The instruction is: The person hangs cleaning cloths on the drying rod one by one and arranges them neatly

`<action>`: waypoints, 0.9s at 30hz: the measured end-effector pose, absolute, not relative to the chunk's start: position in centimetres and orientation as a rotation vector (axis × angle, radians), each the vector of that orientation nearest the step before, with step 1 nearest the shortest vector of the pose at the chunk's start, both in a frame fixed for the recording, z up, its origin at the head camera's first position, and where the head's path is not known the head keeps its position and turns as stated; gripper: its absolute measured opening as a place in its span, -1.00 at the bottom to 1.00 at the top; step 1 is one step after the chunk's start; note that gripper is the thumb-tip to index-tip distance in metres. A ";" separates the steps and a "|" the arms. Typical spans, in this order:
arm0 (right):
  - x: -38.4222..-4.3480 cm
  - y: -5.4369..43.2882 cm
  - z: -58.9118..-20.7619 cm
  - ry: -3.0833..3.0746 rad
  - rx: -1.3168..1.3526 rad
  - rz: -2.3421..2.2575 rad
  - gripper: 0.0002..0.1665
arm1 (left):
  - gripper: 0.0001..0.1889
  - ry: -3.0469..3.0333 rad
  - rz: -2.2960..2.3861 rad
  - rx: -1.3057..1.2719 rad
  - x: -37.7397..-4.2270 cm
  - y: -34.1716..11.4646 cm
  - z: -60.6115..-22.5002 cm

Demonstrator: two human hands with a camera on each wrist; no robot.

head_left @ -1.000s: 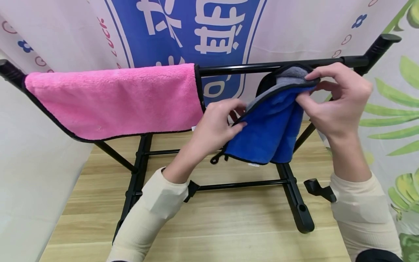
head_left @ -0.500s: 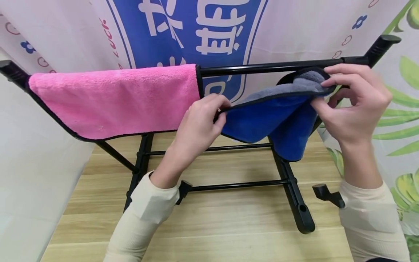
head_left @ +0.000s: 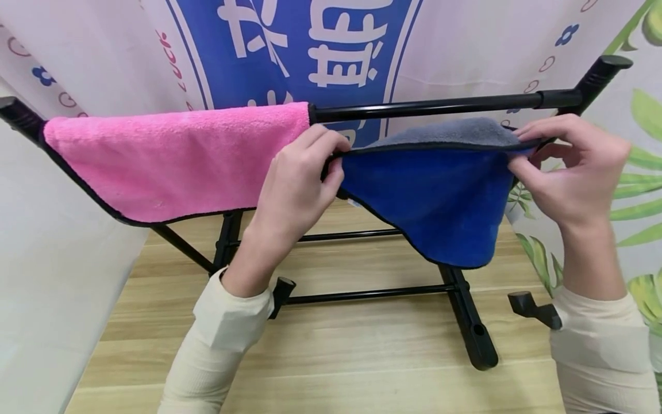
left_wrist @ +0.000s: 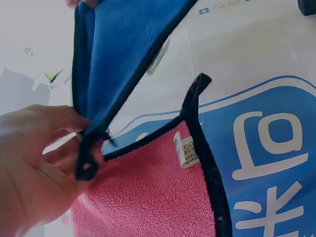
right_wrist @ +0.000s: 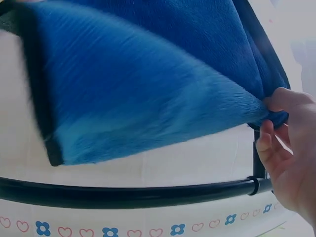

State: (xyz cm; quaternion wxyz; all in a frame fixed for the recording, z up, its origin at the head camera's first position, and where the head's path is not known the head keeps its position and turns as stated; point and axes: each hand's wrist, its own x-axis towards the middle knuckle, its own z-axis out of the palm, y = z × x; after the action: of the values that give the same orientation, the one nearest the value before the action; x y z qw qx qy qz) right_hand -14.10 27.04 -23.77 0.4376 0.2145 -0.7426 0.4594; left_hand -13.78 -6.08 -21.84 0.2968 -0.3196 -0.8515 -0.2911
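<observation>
A blue towel [head_left: 424, 190] with a grey reverse side and black edging is stretched between both hands, in front of and below the rack's top bar. My left hand [head_left: 302, 178] pinches its upper left corner, overlapping the pink towel in the head view. In the left wrist view a black loop [left_wrist: 88, 165] dangles from that corner. The upper right corner is pinched between thumb and fingers of my right hand [head_left: 574, 167]. Part of the blue towel hangs down to a point at the lower right. A pink towel [head_left: 170, 161] with black edging hangs over the bar's left half.
The black rack's top bar [head_left: 439, 107] runs across, with upright posts at both ends. Its feet [head_left: 481, 345] and lower crossbars stand on a wooden tabletop [head_left: 362, 356]. Behind hangs a curtain with a blue printed panel [head_left: 289, 52]. A white label [left_wrist: 186, 150] shows on the pink towel.
The hands have moved apart, the left going left and up, the right going right. The blue towel between them has spread from a bunched shape to a taut top edge.
</observation>
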 end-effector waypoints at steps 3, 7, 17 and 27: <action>-14.2 27.5 -23.7 -1.884 0.525 1.149 -0.83 | -0.82 -2.142 -0.790 -0.905 -14.1 -6.0 -21.5; -14.6 27.7 -23.5 -1.904 0.492 1.149 -0.85 | -0.83 -2.052 -0.776 -0.929 -14.5 -5.8 -21.1; -15.1 27.4 -23.2 -1.875 0.413 1.130 -0.84 | -0.85 -2.028 -0.710 -0.905 -15.0 -5.8 -20.5; -14.6 28.2 -22.4 -1.866 0.390 1.191 -0.80 | -0.75 -1.973 -0.475 -0.821 -14.9 -6.0 -19.8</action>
State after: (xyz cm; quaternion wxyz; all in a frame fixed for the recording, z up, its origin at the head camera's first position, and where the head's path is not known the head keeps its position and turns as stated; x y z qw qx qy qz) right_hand -14.62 28.20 -22.39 0.4321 0.1565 -0.7487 0.4777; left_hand -14.88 -5.99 -19.79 0.4583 -0.3334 -0.8010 -0.1928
